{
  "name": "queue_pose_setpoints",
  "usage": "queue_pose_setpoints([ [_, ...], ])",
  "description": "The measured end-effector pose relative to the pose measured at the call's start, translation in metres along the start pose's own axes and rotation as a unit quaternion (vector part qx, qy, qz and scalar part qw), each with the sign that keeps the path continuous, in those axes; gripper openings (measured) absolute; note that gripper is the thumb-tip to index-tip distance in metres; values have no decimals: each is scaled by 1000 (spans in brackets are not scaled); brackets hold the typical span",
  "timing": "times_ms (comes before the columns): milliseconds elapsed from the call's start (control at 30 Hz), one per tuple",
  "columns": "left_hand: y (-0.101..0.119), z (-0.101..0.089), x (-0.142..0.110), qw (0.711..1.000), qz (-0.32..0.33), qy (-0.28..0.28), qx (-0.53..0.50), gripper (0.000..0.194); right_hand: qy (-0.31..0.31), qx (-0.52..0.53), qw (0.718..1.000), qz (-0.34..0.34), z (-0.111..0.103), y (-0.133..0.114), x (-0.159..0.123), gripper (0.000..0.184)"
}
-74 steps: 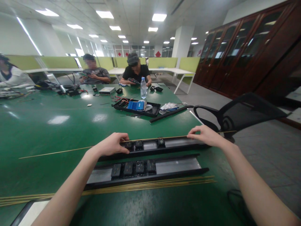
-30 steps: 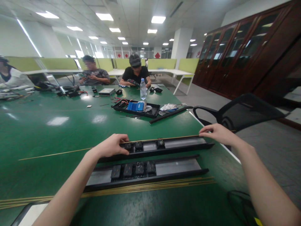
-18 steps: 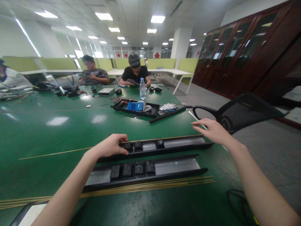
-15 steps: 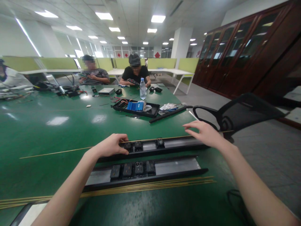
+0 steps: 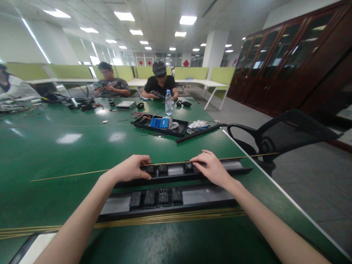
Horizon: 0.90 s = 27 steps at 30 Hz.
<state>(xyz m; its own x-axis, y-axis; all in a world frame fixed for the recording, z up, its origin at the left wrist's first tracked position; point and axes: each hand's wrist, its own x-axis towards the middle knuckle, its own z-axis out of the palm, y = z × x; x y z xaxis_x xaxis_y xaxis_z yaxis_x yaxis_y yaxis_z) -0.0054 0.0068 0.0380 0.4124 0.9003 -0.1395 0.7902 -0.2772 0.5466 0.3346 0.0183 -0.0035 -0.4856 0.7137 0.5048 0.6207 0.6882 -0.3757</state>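
Note:
My left hand (image 5: 133, 169) is closed across the left part of a long black power strip housing (image 5: 222, 173), thumb on the near side and fingers at the far side. Black socket modules (image 5: 162, 169) sit inside its channel. A thin brass rod (image 5: 74, 175) runs along the far edge and sticks out past both ends. My right hand (image 5: 210, 169) pinches this rod near the rightmost module; its fingertips partly cover the spot. Closer to me lies a second housing (image 5: 206, 195) with several socket modules (image 5: 149, 198) side by side.
Several brass rods (image 5: 148, 220) lie along the near housing. Beyond are a black tray (image 5: 180, 129) with a blue item, a water bottle (image 5: 168, 103), gloves (image 5: 198, 126) and a black bar (image 5: 200, 134). A mesh chair (image 5: 297, 135) stands right. People sit across the table.
My right hand has moved left and inward from the housing's right end and now pinches the rod. The rod has shifted slightly right. My left hand stays in place.

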Motion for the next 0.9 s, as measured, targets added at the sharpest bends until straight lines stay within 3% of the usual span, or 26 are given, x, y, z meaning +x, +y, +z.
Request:
queue_pose_setpoints([
  [233,-2,0,0,1000,13,6,8,36,44,16,999,7,12,1,-3,17],
  [900,-2,0,0,1000,0,10,6,37,43,-4,999,0,13,1,-5,20],
])
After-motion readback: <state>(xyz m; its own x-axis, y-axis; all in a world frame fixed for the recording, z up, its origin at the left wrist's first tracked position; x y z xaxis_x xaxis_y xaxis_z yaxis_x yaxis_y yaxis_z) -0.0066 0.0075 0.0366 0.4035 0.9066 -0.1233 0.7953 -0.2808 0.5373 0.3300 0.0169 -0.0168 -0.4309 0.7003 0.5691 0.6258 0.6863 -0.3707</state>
